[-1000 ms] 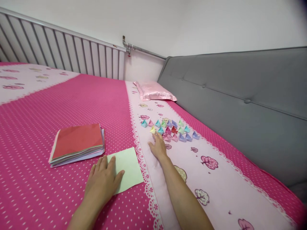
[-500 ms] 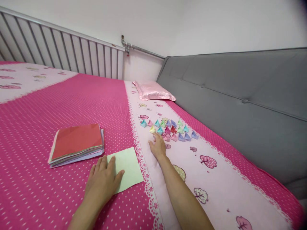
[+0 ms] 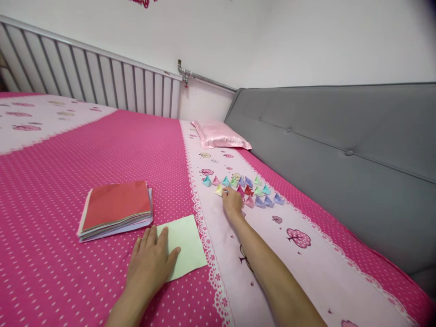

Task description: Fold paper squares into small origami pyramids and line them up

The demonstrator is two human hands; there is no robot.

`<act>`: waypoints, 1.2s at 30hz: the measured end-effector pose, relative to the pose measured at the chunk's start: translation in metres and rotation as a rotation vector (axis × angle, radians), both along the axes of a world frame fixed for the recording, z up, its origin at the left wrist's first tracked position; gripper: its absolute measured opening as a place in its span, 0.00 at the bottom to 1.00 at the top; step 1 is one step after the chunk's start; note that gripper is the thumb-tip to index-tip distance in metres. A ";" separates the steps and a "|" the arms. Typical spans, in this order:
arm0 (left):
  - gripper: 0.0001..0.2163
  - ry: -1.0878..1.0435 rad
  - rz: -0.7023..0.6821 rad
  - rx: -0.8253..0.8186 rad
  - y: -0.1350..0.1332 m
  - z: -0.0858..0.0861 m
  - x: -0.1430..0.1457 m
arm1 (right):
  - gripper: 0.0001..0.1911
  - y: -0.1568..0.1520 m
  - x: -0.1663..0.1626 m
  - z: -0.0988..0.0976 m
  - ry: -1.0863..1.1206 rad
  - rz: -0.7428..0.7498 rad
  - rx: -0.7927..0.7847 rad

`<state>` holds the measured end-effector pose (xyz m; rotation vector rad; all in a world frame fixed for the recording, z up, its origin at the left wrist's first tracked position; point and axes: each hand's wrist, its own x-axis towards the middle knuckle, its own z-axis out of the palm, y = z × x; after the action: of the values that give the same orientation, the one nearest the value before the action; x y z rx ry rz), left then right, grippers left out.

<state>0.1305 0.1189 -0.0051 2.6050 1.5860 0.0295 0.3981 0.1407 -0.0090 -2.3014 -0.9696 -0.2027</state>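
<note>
Head view: left hand [image 3: 151, 256] spread on paper [image 3: 188, 250]; right hand [image 3: 233, 202] among origami [image 3: 249, 190], grip unclear.

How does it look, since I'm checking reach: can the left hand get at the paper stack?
Probably yes: the left hand lies partly on the green sheet, close to the paper stack, with nothing visible in between.

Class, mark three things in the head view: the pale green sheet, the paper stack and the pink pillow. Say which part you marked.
Pale green sheet [image 3: 187, 247]: head view, on its uncovered surface.
Paper stack [image 3: 117, 204]: head view, on its red top.
Pink pillow [image 3: 219, 135]: head view, middle of its upper side.
</note>
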 end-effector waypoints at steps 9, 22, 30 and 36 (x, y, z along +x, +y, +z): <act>0.29 -0.002 -0.004 0.053 0.002 -0.007 -0.001 | 0.10 -0.011 0.020 0.023 -0.046 0.202 -0.048; 0.29 -0.002 -0.008 0.148 0.007 -0.018 -0.001 | 0.10 0.002 0.037 0.026 -0.029 0.304 -0.140; 0.29 -0.029 -0.021 0.191 0.009 -0.025 -0.003 | 0.06 0.000 0.036 0.036 -0.064 0.382 -0.177; 0.29 -0.083 -0.027 0.214 0.011 -0.033 -0.005 | 0.09 -0.019 0.092 0.065 -0.121 0.235 -0.139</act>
<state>0.1254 0.1302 -0.0379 2.7407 1.6010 0.3183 0.4896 0.1212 0.0559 -2.2960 -1.3432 -0.1823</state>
